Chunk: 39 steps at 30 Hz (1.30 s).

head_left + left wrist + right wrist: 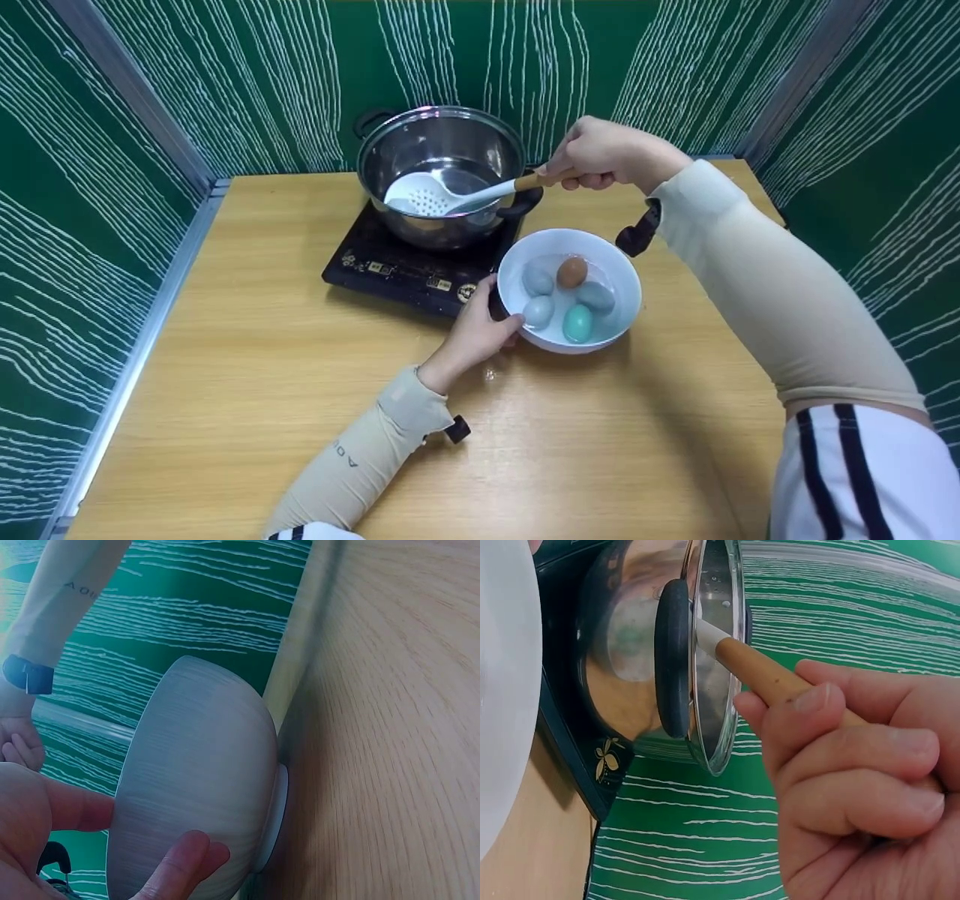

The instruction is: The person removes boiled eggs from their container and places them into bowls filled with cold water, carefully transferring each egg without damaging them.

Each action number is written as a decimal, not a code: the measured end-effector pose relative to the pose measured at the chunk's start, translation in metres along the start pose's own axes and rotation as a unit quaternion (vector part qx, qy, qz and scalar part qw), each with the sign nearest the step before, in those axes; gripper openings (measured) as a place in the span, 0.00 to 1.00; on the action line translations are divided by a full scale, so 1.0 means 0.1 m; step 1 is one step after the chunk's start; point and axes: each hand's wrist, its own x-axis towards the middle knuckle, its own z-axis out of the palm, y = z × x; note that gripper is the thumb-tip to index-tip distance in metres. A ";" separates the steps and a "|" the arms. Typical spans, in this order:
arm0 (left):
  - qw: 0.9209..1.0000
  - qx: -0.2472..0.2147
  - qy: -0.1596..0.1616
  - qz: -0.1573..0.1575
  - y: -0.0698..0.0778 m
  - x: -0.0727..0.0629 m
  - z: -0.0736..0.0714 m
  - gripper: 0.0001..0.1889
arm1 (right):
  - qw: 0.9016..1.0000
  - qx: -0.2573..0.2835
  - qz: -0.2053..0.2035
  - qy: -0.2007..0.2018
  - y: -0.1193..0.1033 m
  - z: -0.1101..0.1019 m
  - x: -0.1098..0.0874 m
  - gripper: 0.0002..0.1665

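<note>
My right hand (596, 154) grips the wooden handle of a white slotted spoon (480, 196), its fingers curled round it in the right wrist view. The spoon's perforated head lies inside a steel pot (439, 232), over its near left rim. With thumb and fingers, my left hand (480, 322) holds the near left side of a white bowl (568, 346), which stands on the table. Inside the bowl are several eggs: a brown egg (572, 271), a turquoise egg (577, 323) and pale bluish ones. In the left wrist view, fingers (184, 862) rest against the bowl's outer wall.
The pot stands on a black induction cooker (397, 281); one dark pot handle (520, 202) points toward the bowl. Underneath is a wooden table (300, 360). Green panels (247, 75) with white streaks enclose the back and both sides.
</note>
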 end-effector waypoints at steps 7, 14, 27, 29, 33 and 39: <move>1.000 0.005 0.004 0.008 0.00 0.00 0.01 0.42 | 0.999 0.040 0.020 -0.024 0.08 -0.01 -0.01 0.21; 1.000 -0.019 -0.003 -0.002 -0.01 0.01 0.03 0.42 | 0.997 0.048 0.025 -0.049 0.13 -0.02 -0.02 0.22; 1.000 -0.009 0.002 -0.003 -0.01 0.01 0.03 0.43 | 0.998 0.051 0.004 -0.026 0.16 -0.01 -0.08 0.11; 1.000 -0.015 0.000 -0.006 0.00 0.01 0.03 0.43 | 0.998 0.055 0.006 -0.018 0.16 -0.02 -0.11 0.12; 1.000 -0.017 -0.003 -0.009 0.01 0.00 0.02 0.43 | 0.998 0.057 0.008 0.003 0.18 -0.05 -0.18 0.13; 1.000 -0.020 -0.002 -0.010 0.01 -0.01 0.01 0.43 | 0.997 0.069 0.012 0.023 0.23 -0.08 -0.25 0.12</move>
